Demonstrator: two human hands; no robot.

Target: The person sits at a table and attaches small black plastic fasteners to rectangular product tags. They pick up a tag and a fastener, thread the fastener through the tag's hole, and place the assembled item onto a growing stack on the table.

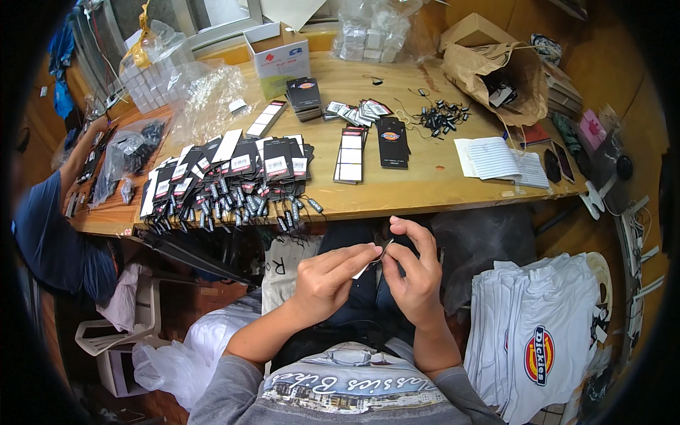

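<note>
A person's bare left hand and right hand meet above the lap, just in front of the near edge of a yellowish wooden table. The left fingers are closed and appear to grip a thin, flat white piece, largely hidden beneath them; a slender, dark, curved cord lies between the two sets of fingertips. The right index finger stands raised, clear of the cord, while the right thumb and remaining fingers curl close to it; whether they pinch it cannot be told. On the table lie a broad heap of black and white rectangular card tags, fringed along its front with small dark oblong fasteners, and, farther right, a loose tangle of black corded fasteners. The step in hand is judged to be fine work with the cord at the white piece. It is best done with the left grip firm yet light enough not to crease the piece, the cord held near its working end so that it does not buckle, and its loose length kept free of twists.
</note>
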